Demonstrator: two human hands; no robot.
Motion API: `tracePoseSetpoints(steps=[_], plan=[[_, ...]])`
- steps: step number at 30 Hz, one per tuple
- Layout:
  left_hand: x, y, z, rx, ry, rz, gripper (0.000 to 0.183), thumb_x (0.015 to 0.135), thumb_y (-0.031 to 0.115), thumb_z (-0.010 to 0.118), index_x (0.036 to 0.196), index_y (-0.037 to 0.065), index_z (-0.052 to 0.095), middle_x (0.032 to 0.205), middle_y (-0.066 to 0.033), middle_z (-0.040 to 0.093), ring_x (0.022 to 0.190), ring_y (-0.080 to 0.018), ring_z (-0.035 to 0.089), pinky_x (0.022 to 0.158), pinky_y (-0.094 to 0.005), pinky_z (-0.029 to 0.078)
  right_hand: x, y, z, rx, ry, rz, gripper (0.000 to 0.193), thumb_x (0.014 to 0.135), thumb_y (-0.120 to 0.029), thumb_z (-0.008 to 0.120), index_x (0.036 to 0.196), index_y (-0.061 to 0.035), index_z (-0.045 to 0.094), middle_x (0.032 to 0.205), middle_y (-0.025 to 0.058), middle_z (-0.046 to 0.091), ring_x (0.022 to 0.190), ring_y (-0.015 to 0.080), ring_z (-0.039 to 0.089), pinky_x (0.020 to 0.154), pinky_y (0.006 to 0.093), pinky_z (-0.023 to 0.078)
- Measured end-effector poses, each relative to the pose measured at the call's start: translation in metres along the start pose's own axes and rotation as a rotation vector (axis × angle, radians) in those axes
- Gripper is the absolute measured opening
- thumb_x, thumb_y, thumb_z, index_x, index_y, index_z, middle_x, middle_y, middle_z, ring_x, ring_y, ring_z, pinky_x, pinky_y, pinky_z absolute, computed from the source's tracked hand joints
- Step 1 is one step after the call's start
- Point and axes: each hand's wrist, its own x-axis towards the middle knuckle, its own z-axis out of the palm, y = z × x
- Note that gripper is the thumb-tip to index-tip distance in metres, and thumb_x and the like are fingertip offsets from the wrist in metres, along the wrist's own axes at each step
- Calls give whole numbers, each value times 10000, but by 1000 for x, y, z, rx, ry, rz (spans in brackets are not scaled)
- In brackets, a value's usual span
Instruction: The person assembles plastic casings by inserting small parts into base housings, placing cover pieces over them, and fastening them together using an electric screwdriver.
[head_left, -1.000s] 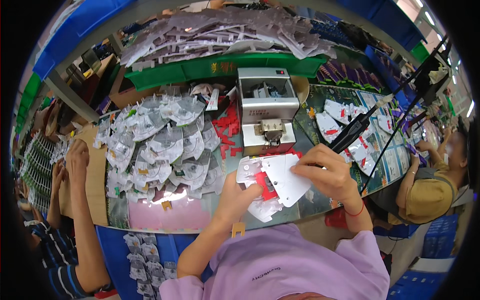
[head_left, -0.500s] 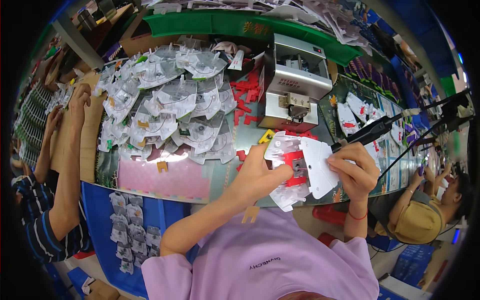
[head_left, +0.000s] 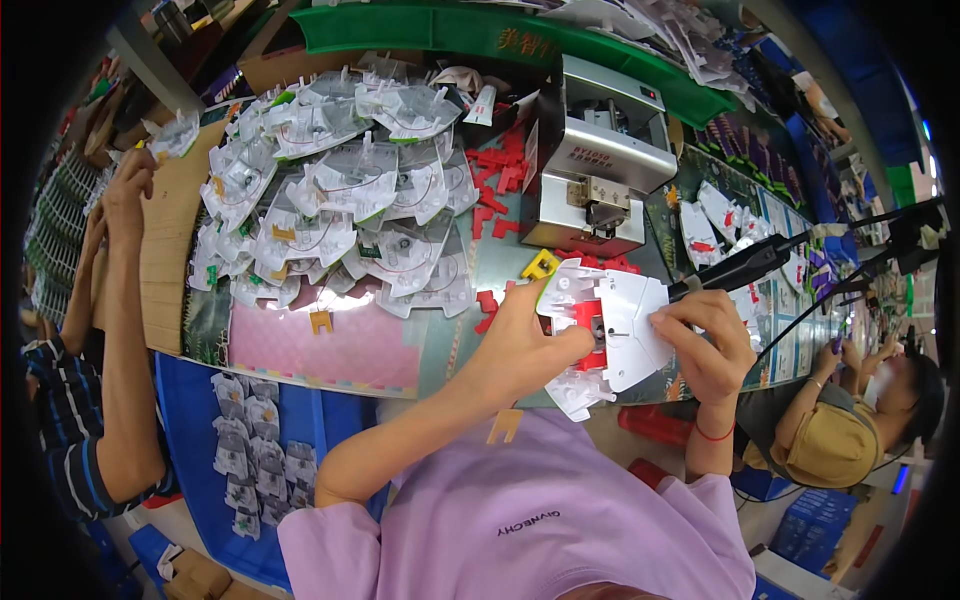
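My left hand is closed round a clear plastic shell, its thumb pressed near a red plastic piece inside. A white plastic panel lies over the shell's right part. My right hand pinches the panel's right edge with thumb and fingers; whether something small is also between them is hidden. Behind the panel's right side a black electric screwdriver hangs, its tip out of sight behind the panel. A yellow clip-like piece lies just beyond my left hand.
A heap of clear shells covers the table's left half. Loose red pieces lie beside a metal screw-feeding machine. White panels lie at the right. A blue tray holds shells. Co-workers sit on both sides.
The white panel has shifted slightly left and down over the shell, my right hand moving with it. The co-worker at the left has lifted a clear part.
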Motion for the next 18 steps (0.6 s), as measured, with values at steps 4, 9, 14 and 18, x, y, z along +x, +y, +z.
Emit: tracePoseSetpoints(steps=[4,9,14,18], plan=[[0,1,0,-34,12,8,296,680,14,488,967,-54,514,771,-23,559,640,-53,484,551,-222,417,-1,1,0,54,2,30,285,491,33,630,774,-5,646,745,90,587,649,222,555,532,273,454],[0,-1,-1,-17,20,-14,298,680,28,504,967,-51,515,766,-19,555,645,-49,476,549,-216,408,0,0,1,70,27,45,274,497,36,646,767,-6,647,736,91,589,637,220,554,532,274,454],[0,-2,-2,8,33,-20,291,675,31,508,955,-45,523,748,-24,558,636,-54,477,547,-219,407,-2,-1,6,91,79,53,231,529,50,667,752,-2,636,710,98,594,603,215,540,514,279,412],[1,-2,-1,-3,48,-11,295,669,29,508,954,-47,523,734,-27,561,613,-59,477,529,-223,407,-4,-3,7,75,49,55,238,523,47,668,754,-5,636,717,93,596,622,216,541,523,277,413]])
